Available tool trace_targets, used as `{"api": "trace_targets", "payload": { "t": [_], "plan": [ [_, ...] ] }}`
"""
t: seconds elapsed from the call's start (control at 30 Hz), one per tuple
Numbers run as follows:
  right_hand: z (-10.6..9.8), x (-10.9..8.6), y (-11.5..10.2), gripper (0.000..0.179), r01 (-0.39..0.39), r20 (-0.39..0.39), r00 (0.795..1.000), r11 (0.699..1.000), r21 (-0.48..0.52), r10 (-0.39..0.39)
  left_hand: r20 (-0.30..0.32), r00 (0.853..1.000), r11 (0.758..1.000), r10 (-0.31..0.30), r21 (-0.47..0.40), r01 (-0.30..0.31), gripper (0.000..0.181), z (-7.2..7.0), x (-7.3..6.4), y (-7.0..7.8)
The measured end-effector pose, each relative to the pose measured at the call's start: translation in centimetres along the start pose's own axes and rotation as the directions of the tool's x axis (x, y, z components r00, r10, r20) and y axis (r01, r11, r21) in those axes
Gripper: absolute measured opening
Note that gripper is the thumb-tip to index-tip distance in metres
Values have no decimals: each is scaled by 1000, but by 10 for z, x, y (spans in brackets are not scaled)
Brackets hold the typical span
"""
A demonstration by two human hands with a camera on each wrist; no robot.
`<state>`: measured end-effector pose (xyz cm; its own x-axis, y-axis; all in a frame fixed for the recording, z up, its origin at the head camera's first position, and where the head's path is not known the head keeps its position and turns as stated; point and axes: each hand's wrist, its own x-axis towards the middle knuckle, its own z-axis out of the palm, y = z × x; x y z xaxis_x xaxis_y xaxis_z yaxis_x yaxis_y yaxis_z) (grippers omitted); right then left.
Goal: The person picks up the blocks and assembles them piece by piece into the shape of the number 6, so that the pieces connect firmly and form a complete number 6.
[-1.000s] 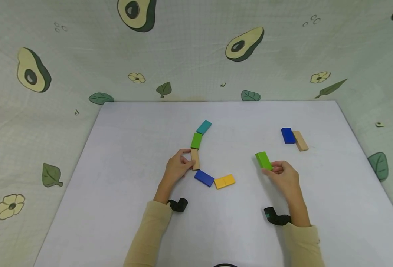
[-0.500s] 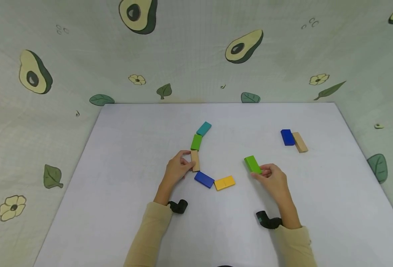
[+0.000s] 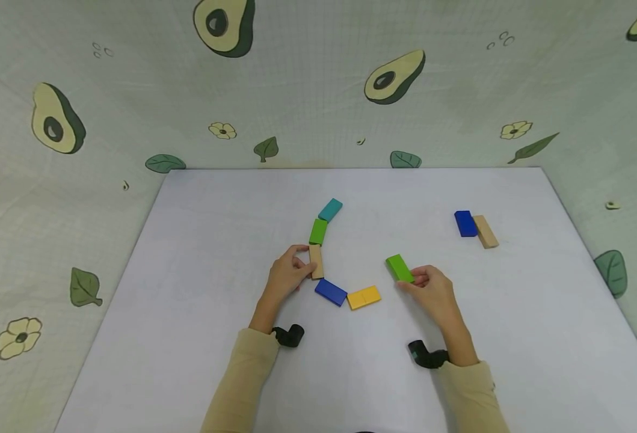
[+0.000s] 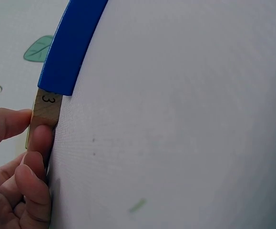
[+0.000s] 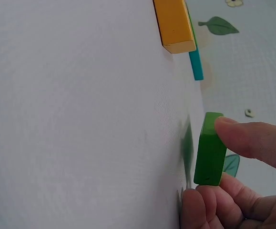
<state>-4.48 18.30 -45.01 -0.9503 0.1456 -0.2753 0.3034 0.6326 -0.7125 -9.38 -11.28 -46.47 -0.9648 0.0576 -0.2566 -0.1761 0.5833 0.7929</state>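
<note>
A curved row of flat blocks lies on the white table: a teal block (image 3: pixel 331 209), a green block (image 3: pixel 318 231), a plain wooden block (image 3: pixel 316 262), a blue block (image 3: pixel 331 292) and a yellow block (image 3: pixel 364 297). My left hand (image 3: pixel 287 268) pinches the wooden block between thumb and finger, at the row's middle. In the left wrist view the blue block (image 4: pixel 73 47) meets its end. My right hand (image 3: pixel 430 292) pinches a second green block (image 3: pixel 400 268) by one end, right of the row. The right wrist view shows this green block (image 5: pixel 210 150) above its own shadow.
At the back right, another blue block (image 3: pixel 465 223) and another wooden block (image 3: pixel 485 232) lie side by side. A cloth printed with avocados (image 3: pixel 394 77) hangs behind the white table (image 3: pixel 215 210) and along its sides.
My right hand has carried the green block leftward, closer to the yellow block. The left hand keeps its pinch on the wooden block, and the row has stayed put.
</note>
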Motion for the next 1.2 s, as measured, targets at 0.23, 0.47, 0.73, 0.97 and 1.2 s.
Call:
{"api": "trace_targets", "payload": {
  "t": [0.23, 0.47, 0.73, 0.97, 1.2],
  "plan": [
    [1, 2, 0, 43, 11, 10, 1000, 1000, -14, -11, 2, 1000, 1000, 3, -7, -3, 47, 0, 0, 0],
    [2, 5, 0, 46, -3, 34, 999, 999, -41, 5, 1, 1000, 1000, 3, -10, -3, 47, 1, 1, -1],
    [3, 7, -3, 46, 8, 48, 999, 999, -37, -7, -2, 1000, 1000, -4, 0, 4, 48, 0, 1, 0],
    [4, 8, -7, 34, 31, 52, 998, 999, -44, -29, 1, 1000, 1000, 4, -6, -4, 47, 0, 0, 1],
    [7, 10, -10, 33, 54, 65, 997, 997, -49, -51, 3, 1000, 1000, -3, -6, 3, 48, 0, 0, 1]
  ]
}}
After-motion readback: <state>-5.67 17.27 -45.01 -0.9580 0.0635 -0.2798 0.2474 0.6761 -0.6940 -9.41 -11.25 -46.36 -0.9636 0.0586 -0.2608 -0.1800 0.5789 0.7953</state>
